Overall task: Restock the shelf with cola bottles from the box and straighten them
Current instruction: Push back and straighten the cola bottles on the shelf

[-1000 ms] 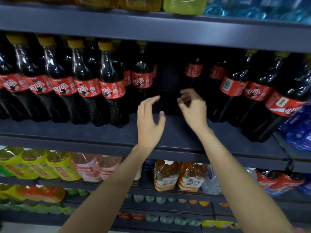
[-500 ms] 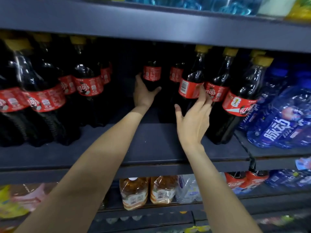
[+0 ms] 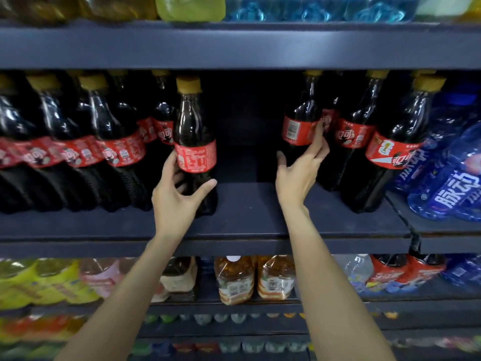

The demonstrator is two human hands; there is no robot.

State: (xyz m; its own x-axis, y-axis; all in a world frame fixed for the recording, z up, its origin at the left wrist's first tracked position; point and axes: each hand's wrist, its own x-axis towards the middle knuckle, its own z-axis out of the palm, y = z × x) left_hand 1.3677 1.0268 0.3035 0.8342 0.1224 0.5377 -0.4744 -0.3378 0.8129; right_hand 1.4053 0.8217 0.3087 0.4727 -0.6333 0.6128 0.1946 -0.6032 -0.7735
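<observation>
Cola bottles with yellow caps and red labels stand on the dark middle shelf (image 3: 250, 212). My left hand (image 3: 179, 196) grips the lower body of one cola bottle (image 3: 194, 131) near the shelf's front, at the right end of the left row (image 3: 78, 142). My right hand (image 3: 302, 168) holds another cola bottle (image 3: 299, 118) at the left end of the right group (image 3: 369, 142), fingers wrapped round its side just below the label. A bare gap of shelf lies between the two held bottles. The box is out of view.
Blue drink bottles (image 3: 447, 173) crowd the right end of the shelf. The shelf above (image 3: 234, 45) hangs low over the caps. Below stand yellow drinks (image 3: 39, 280) and tea bottles (image 3: 256, 280).
My left hand has pulled a cola bottle forward from the back of the gap to the left row's end. My right hand has closed round the leftmost bottle of the right group.
</observation>
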